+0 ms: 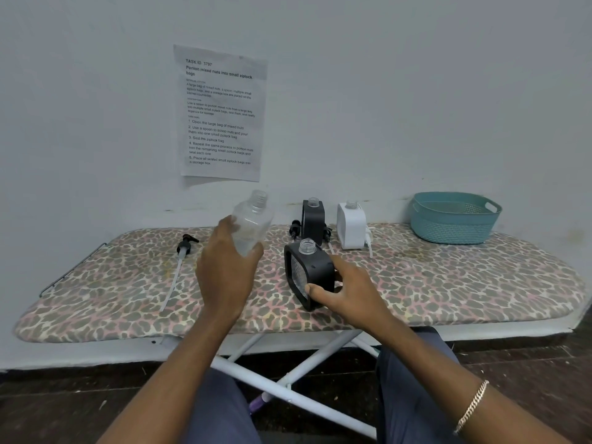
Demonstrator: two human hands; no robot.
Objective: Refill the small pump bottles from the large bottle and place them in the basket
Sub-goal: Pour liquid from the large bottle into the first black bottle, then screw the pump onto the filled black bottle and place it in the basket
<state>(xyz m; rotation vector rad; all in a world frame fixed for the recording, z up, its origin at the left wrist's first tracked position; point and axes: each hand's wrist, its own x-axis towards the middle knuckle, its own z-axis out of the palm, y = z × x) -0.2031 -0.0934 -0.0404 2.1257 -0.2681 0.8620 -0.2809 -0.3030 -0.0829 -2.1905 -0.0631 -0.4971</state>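
Left grip (224, 267) curls round the clear large bottle (251, 219), holding it raised and tilted above the leopard-print surface (448, 283); right grip (349, 290) wraps an uncapped black small bottle (309, 270) resting on that surface; behind stand another black bottle (314, 221) and a white bottle (350, 227); a teal basket (455, 219) sits far right; a printed sheet (221, 113) hangs on the pale wall (416, 91).

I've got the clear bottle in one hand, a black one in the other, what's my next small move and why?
Probably bring the mouth of the clear bottle over the open neck of the near black bottle and tip it. Your left hand holds the clear bottle uncapped and raised; your right hand steadies the black one on the board.
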